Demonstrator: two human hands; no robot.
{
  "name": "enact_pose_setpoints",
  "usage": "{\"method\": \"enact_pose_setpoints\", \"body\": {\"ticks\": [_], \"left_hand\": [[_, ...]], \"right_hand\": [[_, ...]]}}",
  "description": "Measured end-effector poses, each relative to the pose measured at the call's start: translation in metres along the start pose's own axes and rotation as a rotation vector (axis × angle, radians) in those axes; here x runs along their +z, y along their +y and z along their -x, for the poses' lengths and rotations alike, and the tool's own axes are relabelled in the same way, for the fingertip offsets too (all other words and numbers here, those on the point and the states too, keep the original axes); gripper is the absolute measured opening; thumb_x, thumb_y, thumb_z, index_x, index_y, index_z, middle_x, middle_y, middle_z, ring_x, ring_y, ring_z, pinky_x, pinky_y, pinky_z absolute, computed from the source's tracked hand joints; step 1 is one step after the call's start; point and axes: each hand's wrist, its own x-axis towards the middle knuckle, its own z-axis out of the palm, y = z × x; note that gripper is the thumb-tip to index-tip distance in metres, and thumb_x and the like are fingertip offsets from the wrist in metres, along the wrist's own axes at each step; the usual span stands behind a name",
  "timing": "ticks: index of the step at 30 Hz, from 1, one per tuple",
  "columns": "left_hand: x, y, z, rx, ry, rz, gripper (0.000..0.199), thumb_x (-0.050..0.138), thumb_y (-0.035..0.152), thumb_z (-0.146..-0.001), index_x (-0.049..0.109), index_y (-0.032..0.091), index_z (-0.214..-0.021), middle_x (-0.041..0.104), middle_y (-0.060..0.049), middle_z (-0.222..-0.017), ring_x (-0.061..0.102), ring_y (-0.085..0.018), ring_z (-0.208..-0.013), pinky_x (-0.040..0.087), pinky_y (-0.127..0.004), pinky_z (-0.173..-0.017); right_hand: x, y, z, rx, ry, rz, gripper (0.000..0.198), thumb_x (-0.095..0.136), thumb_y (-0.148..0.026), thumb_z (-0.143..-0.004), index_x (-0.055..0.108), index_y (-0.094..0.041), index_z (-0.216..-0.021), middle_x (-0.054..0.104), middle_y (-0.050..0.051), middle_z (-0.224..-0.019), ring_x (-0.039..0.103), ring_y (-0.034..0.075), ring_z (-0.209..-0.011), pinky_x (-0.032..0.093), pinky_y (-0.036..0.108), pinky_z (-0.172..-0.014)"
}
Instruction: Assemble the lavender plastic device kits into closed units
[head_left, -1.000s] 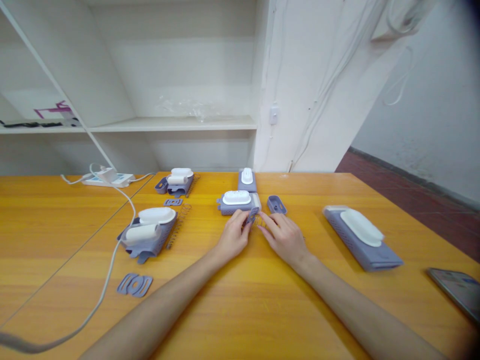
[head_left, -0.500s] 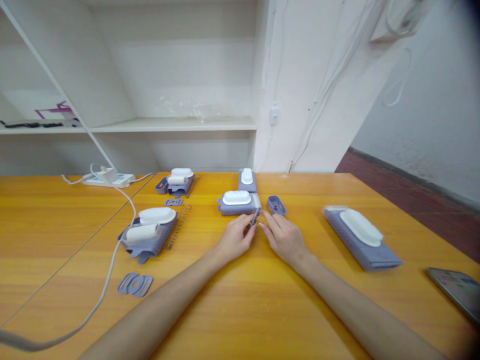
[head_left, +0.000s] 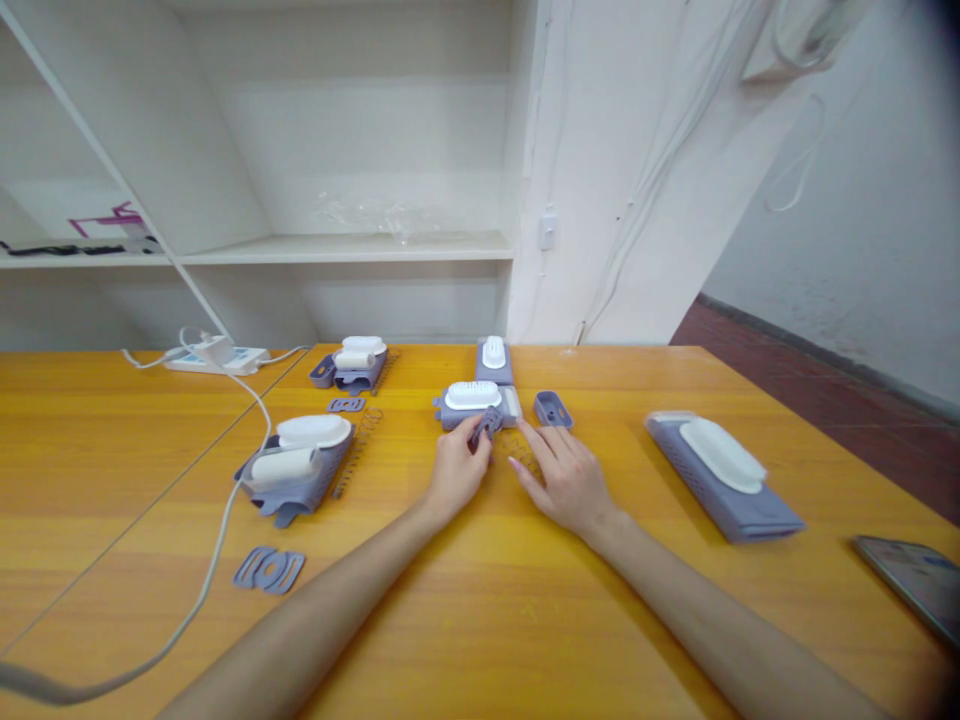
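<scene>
The left hand (head_left: 459,470) pinches a slotted purple piece (head_left: 489,423) near the white-topped case (head_left: 472,396), while the right hand (head_left: 573,482), its hold unclear, curves by a thin coil (head_left: 521,452); positioning the piece seems underway, and the next move likely calls for careful alignment.

Grey slotted piece (head_left: 490,424) partly covered by left hand (head_left: 457,470); finer outline too small to make out. Thin coil spring (head_left: 520,453) faint beside right hand (head_left: 571,482); whether fingers grip it, cannot tell. Centre box (head_left: 453,417) partly hidden behind piece. Phone (head_left: 911,580) cut off by right edge, screen unreadable. Forearms (head_left: 352,590) cut by bottom edge. Pale cable (head_left: 226,520) runs out at left edge. Clear plastic (head_left: 382,215) indistinct.
</scene>
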Motion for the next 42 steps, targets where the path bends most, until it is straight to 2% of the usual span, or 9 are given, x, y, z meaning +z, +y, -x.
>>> {"method": "enact_pose_setpoints", "body": {"ticks": [4, 8, 11, 18, 22, 26, 34, 39, 42], "left_hand": [[0.001, -0.007, -0.007, -0.208, 0.031, 0.257, 0.037, 0.05, 0.031, -0.082, 0.054, 0.015, -0.115, 0.064, -0.001, -0.067, 0.061, -0.012, -0.051, 0.044, -0.02, -0.046], [-0.001, -0.005, -0.011, -0.284, 0.038, 0.381, 0.039, 0.055, 0.032, -0.077, 0.056, 0.011, -0.11, 0.063, -0.002, -0.064, 0.061, -0.013, -0.048, 0.041, -0.018, -0.04], [-0.004, -0.003, -0.012, -0.3, 0.043, 0.429, 0.039, 0.057, 0.032, -0.076, 0.057, 0.01, -0.109, 0.064, -0.002, -0.063, 0.061, -0.012, -0.047, 0.04, -0.017, -0.039], [-0.004, -0.001, -0.009, -0.261, -0.114, 0.424, 0.04, 0.053, 0.033, -0.079, 0.056, 0.01, -0.112, 0.064, -0.003, -0.063, 0.059, -0.012, -0.045, 0.041, -0.018, -0.039], [0.0, -0.001, -0.002, -0.091, -0.259, 0.286, 0.035, 0.049, 0.031, -0.083, 0.06, 0.014, -0.111, 0.066, -0.003, -0.069, 0.057, -0.009, -0.046, 0.044, -0.018, -0.045], [0.003, -0.001, 0.002, 0.005, -0.269, 0.196, 0.033, 0.047, 0.031, -0.086, 0.06, 0.016, -0.112, 0.069, -0.005, -0.08, 0.059, -0.01, -0.052, 0.048, -0.021, -0.053], [0.001, 0.001, 0.002, 0.007, -0.251, 0.237, 0.037, 0.047, 0.032, -0.088, 0.051, 0.017, -0.122, 0.069, -0.006, -0.091, 0.063, -0.013, -0.065, 0.051, -0.024, -0.065], [0.001, 0.002, 0.002, 0.059, -0.249, 0.18, 0.038, 0.048, 0.028, -0.087, 0.05, 0.018, -0.124, 0.068, -0.007, -0.102, 0.064, -0.014, -0.074, 0.052, -0.026, -0.071], [0.0, 0.003, 0.002, 0.088, -0.255, 0.153, 0.038, 0.046, 0.026, -0.088, 0.051, 0.019, -0.124, 0.067, -0.006, -0.105, 0.063, -0.015, -0.08, 0.051, -0.027, -0.076]], "right_hand": [[0.002, 0.008, 0.003, 0.115, 0.13, -0.306, 0.041, 0.034, -0.027, -0.092, 0.044, -0.016, -0.131, 0.059, 0.012, -0.101, 0.056, 0.023, -0.092, 0.046, 0.039, -0.082], [0.012, 0.023, 0.005, 0.332, 0.224, -0.749, 0.04, 0.027, -0.032, -0.094, 0.045, -0.019, -0.128, 0.057, 0.006, -0.091, 0.056, 0.015, -0.066, 0.048, 0.03, -0.059], [0.015, 0.028, 0.007, 0.319, 0.238, -0.934, 0.047, 0.024, -0.04, -0.093, 0.042, -0.018, -0.13, 0.056, 0.006, -0.087, 0.054, 0.015, -0.06, 0.044, 0.027, -0.047], [0.006, 0.01, 0.007, 0.004, -0.047, -0.602, 0.066, 0.051, -0.03, -0.082, 0.026, -0.02, -0.142, 0.057, 0.009, -0.105, 0.058, 0.017, -0.077, 0.051, 0.033, -0.071], [0.011, 0.008, 0.004, -0.037, -0.019, -0.436, 0.06, 0.056, -0.027, -0.083, 0.034, -0.022, -0.139, 0.06, 0.008, -0.098, 0.058, 0.016, -0.074, 0.053, 0.03, -0.068], [0.017, 0.011, 0.004, -0.092, 0.038, -0.378, 0.042, 0.053, -0.021, -0.086, 0.049, -0.024, -0.128, 0.061, 0.006, -0.092, 0.061, 0.016, -0.08, 0.053, 0.029, -0.072], [0.019, 0.012, 0.005, -0.019, 0.15, -0.442, 0.038, 0.056, -0.022, -0.085, 0.052, -0.02, -0.122, 0.068, 0.007, -0.1, 0.067, 0.016, -0.082, 0.055, 0.028, -0.078], [0.019, 0.01, 0.006, 0.113, 0.103, -0.498, 0.041, 0.057, -0.025, -0.085, 0.048, -0.02, -0.125, 0.07, 0.005, -0.1, 0.068, 0.015, -0.085, 0.055, 0.025, -0.079], [0.019, 0.01, 0.005, 0.093, 0.093, -0.493, 0.039, 0.056, -0.025, -0.085, 0.05, -0.02, -0.123, 0.069, 0.006, -0.103, 0.067, 0.016, -0.089, 0.054, 0.026, -0.081]]}}
